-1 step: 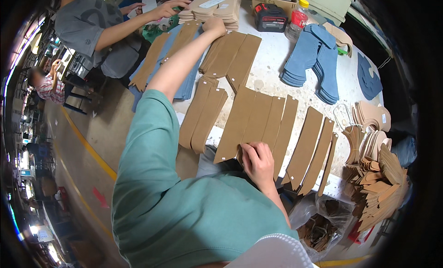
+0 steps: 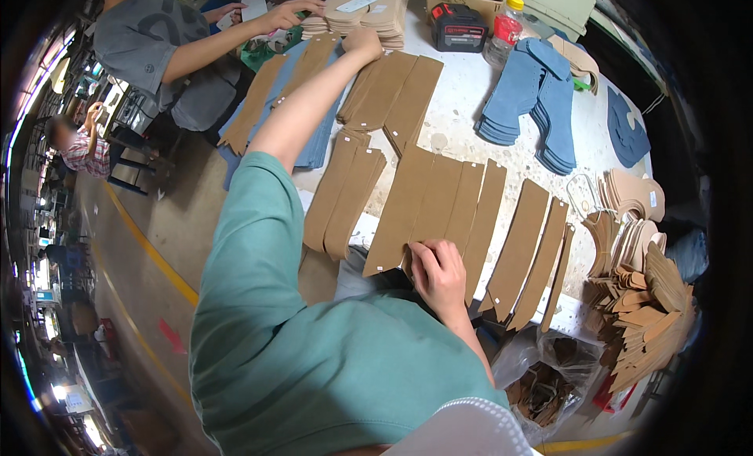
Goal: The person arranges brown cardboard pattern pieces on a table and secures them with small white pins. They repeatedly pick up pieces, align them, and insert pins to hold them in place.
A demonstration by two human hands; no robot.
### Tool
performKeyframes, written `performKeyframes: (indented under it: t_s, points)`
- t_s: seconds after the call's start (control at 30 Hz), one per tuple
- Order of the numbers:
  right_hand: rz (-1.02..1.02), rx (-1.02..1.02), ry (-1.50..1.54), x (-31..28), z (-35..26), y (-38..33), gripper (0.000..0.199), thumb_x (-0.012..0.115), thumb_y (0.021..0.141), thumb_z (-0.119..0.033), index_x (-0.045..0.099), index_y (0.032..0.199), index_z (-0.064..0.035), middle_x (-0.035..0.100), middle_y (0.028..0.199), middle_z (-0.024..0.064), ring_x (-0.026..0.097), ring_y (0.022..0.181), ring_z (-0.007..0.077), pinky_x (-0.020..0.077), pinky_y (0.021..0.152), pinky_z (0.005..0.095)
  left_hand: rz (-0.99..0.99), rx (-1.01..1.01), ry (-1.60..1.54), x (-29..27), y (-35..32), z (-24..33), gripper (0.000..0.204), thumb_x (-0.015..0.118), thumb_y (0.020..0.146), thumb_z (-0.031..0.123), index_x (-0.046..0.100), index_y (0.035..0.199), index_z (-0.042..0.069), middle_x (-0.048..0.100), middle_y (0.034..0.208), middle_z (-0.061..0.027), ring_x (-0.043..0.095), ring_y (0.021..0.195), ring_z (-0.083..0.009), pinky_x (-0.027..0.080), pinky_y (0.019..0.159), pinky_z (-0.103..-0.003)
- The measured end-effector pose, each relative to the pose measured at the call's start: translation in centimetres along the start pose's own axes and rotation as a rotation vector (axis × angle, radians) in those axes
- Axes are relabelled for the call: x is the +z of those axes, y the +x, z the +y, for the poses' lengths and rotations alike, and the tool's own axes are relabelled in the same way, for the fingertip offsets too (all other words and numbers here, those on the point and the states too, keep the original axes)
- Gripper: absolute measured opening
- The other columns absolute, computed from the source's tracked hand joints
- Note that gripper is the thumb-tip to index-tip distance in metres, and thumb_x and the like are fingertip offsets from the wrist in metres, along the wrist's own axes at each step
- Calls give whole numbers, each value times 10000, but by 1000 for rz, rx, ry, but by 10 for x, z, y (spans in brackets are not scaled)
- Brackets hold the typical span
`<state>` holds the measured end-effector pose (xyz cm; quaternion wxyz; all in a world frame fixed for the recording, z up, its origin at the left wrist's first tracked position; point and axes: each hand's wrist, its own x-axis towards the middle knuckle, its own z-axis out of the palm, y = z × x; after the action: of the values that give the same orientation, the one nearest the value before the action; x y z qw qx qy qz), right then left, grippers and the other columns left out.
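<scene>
My left arm stretches forward to the far side of the table. There my left hand (image 2: 363, 43) is closed at the top end of a stack of brown leather-like pieces (image 2: 384, 91); its fingertips are hidden, so what it grips cannot be made out. Close to my body, my right hand (image 2: 439, 269) has its fingers curled on the near end of a brown leather-like strip (image 2: 441, 209) in an overlapped row. Small white marks dot the strips' ends. Left of this row lie more stacked brown strips (image 2: 341, 189); to its right are narrower brown strips (image 2: 518, 244).
Blue pieces (image 2: 510, 99) are stacked beyond the row, near a bottle (image 2: 504, 36) and a black-and-red battery pack (image 2: 457, 28). Tan pieces (image 2: 651, 307) pile up at the right edge, above a plastic bag of scraps (image 2: 545, 385). A co-worker (image 2: 169, 56) stands at the far left.
</scene>
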<state>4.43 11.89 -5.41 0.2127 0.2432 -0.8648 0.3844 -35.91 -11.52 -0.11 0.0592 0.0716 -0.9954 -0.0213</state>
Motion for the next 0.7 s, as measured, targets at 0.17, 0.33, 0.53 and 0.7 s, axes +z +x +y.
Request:
performKeyframes:
  t_s: [0.17, 0.33, 0.53, 0.7]
  points:
    - [13, 5, 14, 0, 1, 1, 248, 714, 736, 16, 669, 968, -59, 593, 885, 62, 572, 781, 248, 482, 679, 349, 121, 39, 7, 5, -6, -1, 285, 582, 873, 202, 718, 1044, 20, 694, 1080, -180, 661, 1057, -353, 540, 876, -456]
    - [26, -1, 11, 0, 2, -1, 244, 716, 740, 7, 666, 968, -64, 585, 885, 58, 572, 783, 238, 481, 668, 350, 151, 96, 15, 9, -3, -4, 279, 625, 852, 232, 730, 1017, 34, 697, 1071, -191, 671, 1032, -349, 543, 866, -459]
    - [47, 12, 82, -5, -2, 2, 209, 708, 746, 7, 680, 944, -56, 598, 873, 60, 590, 797, 234, 488, 672, 347, -139, 208, -404, -10, 10, -20, 256, 659, 876, 347, 745, 890, 106, 734, 911, -62, 681, 790, -158, 542, 685, -309]
    - [140, 185, 273, -57, -16, 11, 164, 685, 781, 2, 707, 938, -39, 635, 853, 72, 619, 784, 233, 506, 683, 335, -350, 532, -1039, -70, -62, -11, 152, 595, 965, 128, 628, 1069, 22, 671, 889, -9, 600, 737, -77, 503, 663, -246]
